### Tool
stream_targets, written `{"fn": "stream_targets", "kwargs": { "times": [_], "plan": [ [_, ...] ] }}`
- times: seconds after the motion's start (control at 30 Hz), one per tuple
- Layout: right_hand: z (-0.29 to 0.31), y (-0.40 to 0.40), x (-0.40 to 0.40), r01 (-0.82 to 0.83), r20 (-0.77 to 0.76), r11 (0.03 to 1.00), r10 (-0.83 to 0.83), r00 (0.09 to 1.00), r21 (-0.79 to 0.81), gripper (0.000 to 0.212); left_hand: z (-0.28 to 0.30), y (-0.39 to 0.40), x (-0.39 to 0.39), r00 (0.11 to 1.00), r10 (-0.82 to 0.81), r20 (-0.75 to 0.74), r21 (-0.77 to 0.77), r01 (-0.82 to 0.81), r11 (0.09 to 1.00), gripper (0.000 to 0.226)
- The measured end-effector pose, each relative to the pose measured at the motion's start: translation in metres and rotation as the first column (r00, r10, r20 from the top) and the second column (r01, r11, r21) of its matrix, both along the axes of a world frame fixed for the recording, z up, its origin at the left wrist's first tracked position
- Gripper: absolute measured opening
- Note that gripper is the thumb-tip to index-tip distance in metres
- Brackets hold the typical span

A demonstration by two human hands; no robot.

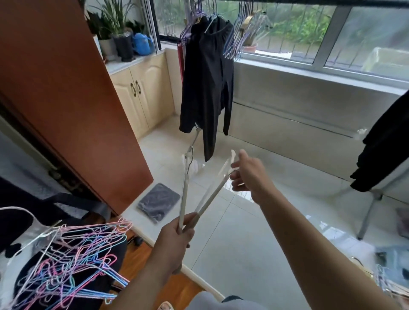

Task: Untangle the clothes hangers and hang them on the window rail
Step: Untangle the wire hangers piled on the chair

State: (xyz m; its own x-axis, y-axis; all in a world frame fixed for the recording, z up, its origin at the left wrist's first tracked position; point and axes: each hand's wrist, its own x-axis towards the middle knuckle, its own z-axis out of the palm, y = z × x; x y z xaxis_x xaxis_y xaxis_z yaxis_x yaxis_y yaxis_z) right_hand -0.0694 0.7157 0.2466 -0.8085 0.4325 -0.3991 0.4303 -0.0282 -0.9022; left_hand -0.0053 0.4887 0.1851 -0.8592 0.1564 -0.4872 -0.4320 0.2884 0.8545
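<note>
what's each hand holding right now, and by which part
Both hold white hangers. The left hand grips their lower ends together in its fist; the right hand pinches the upper end of one between its fingers.

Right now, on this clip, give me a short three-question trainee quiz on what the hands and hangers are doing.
1. True or false: the left hand grips the lower ends of the white hangers.
2. What is the right hand doing? A) pinching the upper end of a white hanger B) resting on the windowsill C) holding the black garment
3. Fill in: the tangled pile of coloured wire hangers lies at the ______ of the view.

Key
1. True.
2. A. The black garment hangs untouched from the rail.
3. Lower left.
</note>
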Motion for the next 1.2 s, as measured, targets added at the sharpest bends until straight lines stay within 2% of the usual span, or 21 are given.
{"fn": "stream_targets", "kwargs": {
  "times": [0.23, 0.33, 0.4, 0.47, 0.53, 0.6, 0.63, 0.7, 0.87, 1.0, 1.07, 1.17, 1.2],
  "plan": [
    [-0.002, 0.001, -0.003, 0.069, -0.004, 0.988, -0.071, 0.998, -0.135, 0.044, 0.004, 0.008, 0.003, 0.998, 0.004, -0.057, 0.005, -0.003, 1.000, 0.034],
    [-0.005, 0.002, -0.007, -0.028, -0.031, 0.988, 0.024, 0.999, -0.154, 0.044, 0.001, 0.008, 0.000, 0.998, 0.045, -0.034, 0.017, -0.045, 0.999, 0.031],
    [-0.014, -0.004, -0.006, -0.091, -0.031, 0.993, 0.089, 0.996, -0.079, 0.045, -0.001, 0.007, -0.006, 0.997, 0.077, -0.017, 0.009, -0.077, 0.997, 0.028],
    [-0.031, -0.018, -0.006, -0.159, 0.034, 0.987, 0.159, 0.987, -0.018, 0.051, -0.003, 0.005, -0.018, 0.994, 0.107, -0.003, 0.029, -0.107, 0.994, 0.028],
    [-0.049, -0.037, -0.003, -0.271, 0.138, 0.961, 0.276, 0.951, -0.056, 0.053, -0.005, 0.008, -0.032, 0.991, 0.128, 0.027, 0.077, -0.130, 0.989, 0.029],
    [-0.063, -0.060, -0.008, -0.311, 0.179, 0.936, 0.338, 0.924, -0.166, 0.046, -0.012, 0.014, -0.052, 0.991, 0.130, 0.035, 0.106, -0.133, 0.985, 0.027],
    [-0.068, -0.071, -0.013, -0.289, 0.171, 0.935, 0.325, 0.930, -0.206, 0.038, -0.016, 0.018, -0.063, 0.993, 0.116, 0.024, 0.114, -0.118, 0.986, 0.024],
    [-0.074, -0.086, -0.028, -0.224, 0.142, 0.958, 0.250, 0.958, -0.177, 0.024, -0.023, 0.027, -0.087, 0.998, 0.070, -0.009, 0.121, -0.068, 0.990, 0.020],
    [-0.077, -0.066, -0.090, 0.027, 0.143, 0.998, -0.018, 0.990, -0.057, 0.018, -0.039, 0.044, -0.165, 0.996, -0.075, 0.043, 0.213, 0.064, 0.975, 0.027],
    [-0.080, -0.005, -0.142, 0.312, 0.141, 0.948, -0.302, 0.943, -0.060, 0.020, -0.043, 0.056, -0.241, 0.978, -0.206, 0.028, 0.094, 0.202, 0.975, 0.026],
    [-0.080, 0.023, -0.154, 0.370, 0.135, 0.929, -0.363, 0.922, -0.030, 0.021, -0.039, 0.064, -0.274, 0.969, -0.246, -0.006, 0.028, 0.246, 0.969, 0.018],
    [-0.072, 0.060, -0.165, 0.433, 0.115, 0.900, -0.435, 0.893, 0.039, 0.019, -0.019, 0.087, -0.322, 0.923, -0.356, -0.149, -0.108, 0.343, 0.933, 0.002],
    [-0.067, 0.074, -0.168, 0.447, 0.104, 0.892, -0.452, 0.886, 0.066, 0.018, -0.012, 0.099, -0.337, 0.897, -0.399, -0.189, -0.125, 0.381, 0.916, 0.005]
  ]
}}
